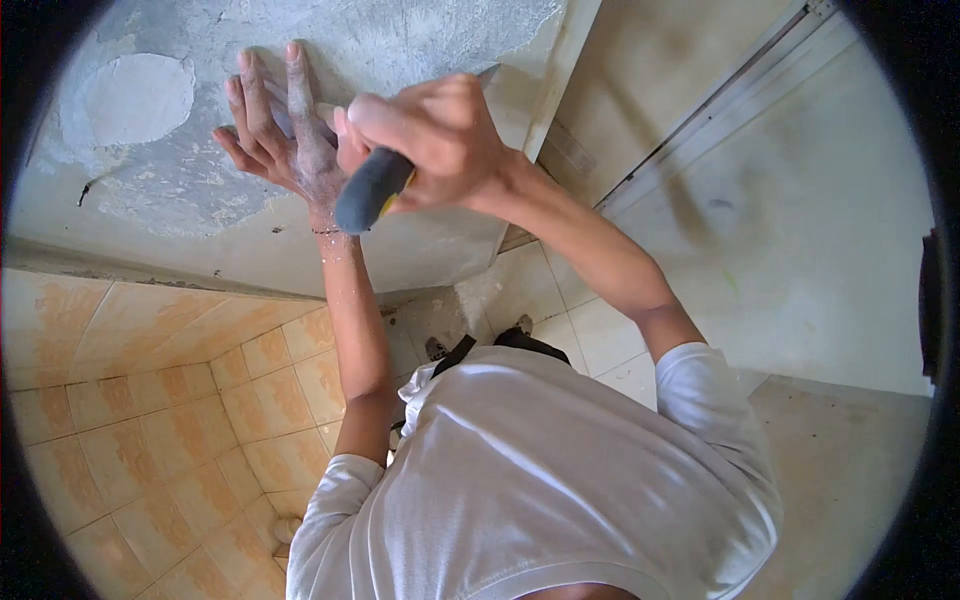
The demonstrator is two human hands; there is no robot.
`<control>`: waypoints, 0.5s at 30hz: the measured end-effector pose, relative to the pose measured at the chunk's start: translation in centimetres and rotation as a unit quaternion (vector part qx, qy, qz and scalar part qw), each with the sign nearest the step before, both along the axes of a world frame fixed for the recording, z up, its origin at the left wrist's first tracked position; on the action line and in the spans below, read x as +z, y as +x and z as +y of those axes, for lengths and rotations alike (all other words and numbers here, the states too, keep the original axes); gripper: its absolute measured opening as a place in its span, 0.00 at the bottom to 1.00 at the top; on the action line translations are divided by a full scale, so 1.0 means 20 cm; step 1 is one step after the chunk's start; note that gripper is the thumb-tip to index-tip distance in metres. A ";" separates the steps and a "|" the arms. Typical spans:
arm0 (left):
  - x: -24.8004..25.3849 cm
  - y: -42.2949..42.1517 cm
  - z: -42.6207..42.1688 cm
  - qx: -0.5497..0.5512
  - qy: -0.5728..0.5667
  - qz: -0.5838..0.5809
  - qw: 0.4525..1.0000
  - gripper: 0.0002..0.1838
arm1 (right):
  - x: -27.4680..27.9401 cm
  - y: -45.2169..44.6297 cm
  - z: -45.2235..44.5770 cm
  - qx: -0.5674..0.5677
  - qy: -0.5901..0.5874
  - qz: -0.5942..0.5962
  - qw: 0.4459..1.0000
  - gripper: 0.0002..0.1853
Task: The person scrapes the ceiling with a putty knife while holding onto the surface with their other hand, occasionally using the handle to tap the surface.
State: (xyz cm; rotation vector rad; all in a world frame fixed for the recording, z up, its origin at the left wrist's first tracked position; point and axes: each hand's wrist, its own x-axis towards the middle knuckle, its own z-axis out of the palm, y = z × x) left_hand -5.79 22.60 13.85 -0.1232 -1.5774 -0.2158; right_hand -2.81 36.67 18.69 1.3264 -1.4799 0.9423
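Note:
My left hand (285, 135) lies against the scraped grey wall (420, 35) with its fingers spread, dusted with white powder. Just right of it, my right hand (435, 130) is closed around the dark grey and yellow handle of a scraper (372, 190). The handle's butt points down toward me. Most of the scraper's blade is hidden behind my hands, so I cannot tell whether it touches the wall. White dust also clings to my left wrist and forearm.
A smooth pale patch (140, 98) shows on the wall at upper left. Orange-patterned tiles (160, 450) cover the lower left. The wall's edge (560, 75) borders a doorway, with a pale door (780, 210) at right. Dust lies on the tiled floor (525, 285) by my feet.

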 end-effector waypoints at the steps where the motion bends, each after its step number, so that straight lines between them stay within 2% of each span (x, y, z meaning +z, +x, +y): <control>1: 0.00 0.01 0.01 0.004 0.029 -0.020 0.999 0.21 | 0.00 -0.02 0.02 -0.049 0.031 -0.025 0.998 0.13; 3: -0.01 0.02 0.01 0.006 0.056 -0.043 0.997 0.21 | 0.00 0.00 0.02 -0.057 0.029 -0.030 0.998 0.13; 6: -0.01 0.00 0.03 0.040 0.053 -0.047 0.997 0.21 | 0.04 0.06 -0.03 0.024 -0.022 0.023 0.999 0.13; 9: 0.00 -0.01 0.05 0.007 0.062 0.003 0.998 0.21 | 0.00 -0.03 0.03 -0.019 0.023 -0.032 0.999 0.11; 10: 0.01 0.00 0.06 -0.006 0.066 0.006 0.998 0.21 | 0.00 -0.01 0.04 -0.044 0.029 -0.015 0.998 0.11; 12: 0.01 0.03 0.06 -0.016 0.071 0.008 0.997 0.21 | 0.00 -0.01 0.01 -0.012 0.001 -0.009 1.000 0.12; 14: 0.01 0.06 0.05 -0.004 0.078 -0.067 0.995 0.22 | 0.03 0.01 -0.01 0.018 -0.028 -0.004 0.999 0.12; 15: 0.01 0.05 0.04 -0.006 0.078 -0.067 0.995 0.22 | 0.06 0.05 -0.02 0.034 -0.013 0.002 0.999 0.12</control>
